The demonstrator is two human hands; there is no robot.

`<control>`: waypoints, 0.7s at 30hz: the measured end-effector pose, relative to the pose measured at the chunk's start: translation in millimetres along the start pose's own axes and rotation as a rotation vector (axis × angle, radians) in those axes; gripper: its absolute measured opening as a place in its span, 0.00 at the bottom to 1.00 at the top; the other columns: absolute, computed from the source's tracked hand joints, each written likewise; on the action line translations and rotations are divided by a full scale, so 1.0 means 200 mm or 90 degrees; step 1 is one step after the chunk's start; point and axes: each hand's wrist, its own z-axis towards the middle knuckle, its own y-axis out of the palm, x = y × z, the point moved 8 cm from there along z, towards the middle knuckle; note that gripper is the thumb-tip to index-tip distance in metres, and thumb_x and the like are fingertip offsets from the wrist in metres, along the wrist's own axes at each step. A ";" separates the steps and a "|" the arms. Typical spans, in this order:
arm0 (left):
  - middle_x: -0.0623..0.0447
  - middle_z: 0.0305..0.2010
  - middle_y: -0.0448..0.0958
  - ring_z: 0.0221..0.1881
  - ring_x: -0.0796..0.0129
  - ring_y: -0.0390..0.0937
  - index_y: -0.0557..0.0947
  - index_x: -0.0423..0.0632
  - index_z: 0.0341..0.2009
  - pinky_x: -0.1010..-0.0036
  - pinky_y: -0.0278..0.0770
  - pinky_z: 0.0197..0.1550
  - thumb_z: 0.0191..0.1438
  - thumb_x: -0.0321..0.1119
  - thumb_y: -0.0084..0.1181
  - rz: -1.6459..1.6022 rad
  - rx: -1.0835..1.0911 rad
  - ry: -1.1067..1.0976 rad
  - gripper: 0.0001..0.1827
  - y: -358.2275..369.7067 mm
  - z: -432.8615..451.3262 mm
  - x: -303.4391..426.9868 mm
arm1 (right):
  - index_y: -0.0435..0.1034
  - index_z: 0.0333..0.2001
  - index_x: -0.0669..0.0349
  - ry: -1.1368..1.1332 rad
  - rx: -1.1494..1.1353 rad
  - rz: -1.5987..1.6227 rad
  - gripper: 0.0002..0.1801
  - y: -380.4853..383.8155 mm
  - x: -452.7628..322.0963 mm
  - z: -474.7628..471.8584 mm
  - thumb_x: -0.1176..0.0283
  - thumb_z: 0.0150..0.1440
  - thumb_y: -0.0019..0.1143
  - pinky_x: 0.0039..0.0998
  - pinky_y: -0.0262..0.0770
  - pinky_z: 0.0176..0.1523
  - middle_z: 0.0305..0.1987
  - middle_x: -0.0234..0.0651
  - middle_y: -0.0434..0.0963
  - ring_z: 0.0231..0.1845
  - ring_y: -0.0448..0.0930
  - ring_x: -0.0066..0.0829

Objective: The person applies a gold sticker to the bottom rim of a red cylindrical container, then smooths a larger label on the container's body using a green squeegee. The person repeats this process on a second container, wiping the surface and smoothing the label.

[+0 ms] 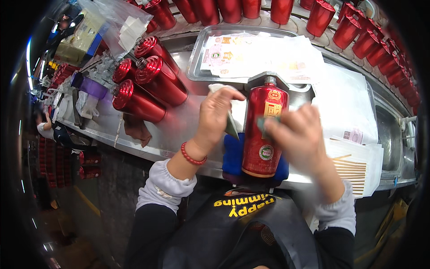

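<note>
In front of me a glossy red bottle (252, 138) with gold lettering and a round green-and-white emblem lies neck away on a blue cloth pad (231, 153). Its neck end rests at a grey metal cradle (285, 79). My right hand (297, 134), blurred, grips a small green piece (263, 123), perhaps a scraper or pad, over the bottle's front. To the left of the bottle, my left hand (215, 112) pinches a thin folded piece (231, 126), whitish and grey-green; I cannot tell whether it is cloth or paper.
A metal tray (198, 60) holds printed transfer sheets (255, 55). White sheets (349, 101) and a gold-striped sheet (351, 175) lie at right, near a sink basin (389, 138). Several red bottles (161, 80) stand at left by a brown cloth (136, 131). More line a conveyor (265, 20) behind.
</note>
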 end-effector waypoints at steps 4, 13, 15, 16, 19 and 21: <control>0.53 0.41 0.76 0.36 0.70 0.74 0.77 0.41 0.48 0.72 0.75 0.43 0.73 0.53 0.42 -0.595 -0.014 -0.423 0.25 -0.05 -0.15 -0.28 | 0.76 0.38 0.60 0.165 -0.126 0.343 0.10 -0.04 -0.11 -0.21 0.73 0.50 0.67 0.35 0.71 0.41 0.31 0.32 0.74 0.33 0.76 0.32; 0.59 0.38 0.75 0.39 0.81 0.72 0.72 0.46 0.51 0.81 0.74 0.42 0.66 0.28 0.55 -0.021 -0.019 -0.024 0.11 0.17 -0.25 0.18 | 0.73 0.43 0.67 0.686 0.166 0.511 0.13 0.20 0.18 -0.47 0.67 0.65 0.61 0.24 0.75 0.38 0.32 0.33 0.80 0.33 0.76 0.18; 0.61 0.38 0.74 0.38 0.83 0.71 0.72 0.46 0.51 0.81 0.73 0.42 0.66 0.28 0.55 -0.269 0.025 -0.139 0.11 0.12 -0.33 0.00 | 0.73 0.44 0.67 0.750 0.211 0.574 0.12 0.26 0.20 -0.64 0.67 0.66 0.60 0.23 0.75 0.38 0.34 0.32 0.80 0.33 0.76 0.17; 0.61 0.39 0.74 0.38 0.84 0.70 0.72 0.45 0.52 0.82 0.73 0.42 0.66 0.28 0.55 -0.285 0.029 -0.168 0.12 0.07 -0.36 -0.03 | 0.72 0.46 0.67 0.759 0.181 0.538 0.13 0.23 0.22 -0.68 0.67 0.67 0.59 0.21 0.75 0.39 0.36 0.31 0.80 0.34 0.77 0.16; 0.61 0.40 0.74 0.39 0.83 0.71 0.73 0.44 0.53 0.82 0.72 0.43 0.65 0.28 0.56 -0.255 0.044 -0.106 0.13 0.08 -0.41 0.08 | 0.70 0.51 0.66 0.775 0.271 0.670 0.13 0.16 0.07 -0.59 0.71 0.66 0.59 0.21 0.75 0.43 0.38 0.31 0.80 0.38 0.77 0.18; 0.60 0.41 0.75 0.40 0.79 0.71 0.76 0.43 0.51 0.81 0.71 0.44 0.64 0.29 0.57 -0.148 -0.027 -0.013 0.12 0.20 -0.40 0.19 | 0.71 0.51 0.67 0.644 0.192 0.561 0.15 0.14 -0.04 -0.43 0.69 0.65 0.61 0.25 0.76 0.47 0.40 0.32 0.80 0.40 0.78 0.21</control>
